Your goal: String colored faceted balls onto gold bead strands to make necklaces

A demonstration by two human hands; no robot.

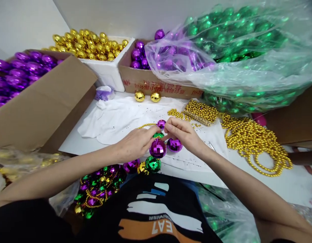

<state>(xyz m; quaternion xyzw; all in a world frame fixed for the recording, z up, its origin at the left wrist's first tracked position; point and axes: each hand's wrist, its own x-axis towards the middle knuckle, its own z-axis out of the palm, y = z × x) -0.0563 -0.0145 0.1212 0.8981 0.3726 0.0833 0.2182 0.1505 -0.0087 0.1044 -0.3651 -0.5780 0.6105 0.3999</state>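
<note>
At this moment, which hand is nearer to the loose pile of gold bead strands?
Right. The right hand is left of the gold bead strands, apart from them; the left hand is farther left.

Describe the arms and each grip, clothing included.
The left grip and right grip are ungloved, with no watch visible. Left forearm and right forearm are bare. A black sleeve shows on the left. The black shirt has white and orange strokes and EA7 lettering.

Carton (44, 104) at left, tub (105, 72) at upper left, bag (247, 77) at upper right; balls (158, 148) at centre over a cloth (120, 116), beads (243, 141) right.
</note>
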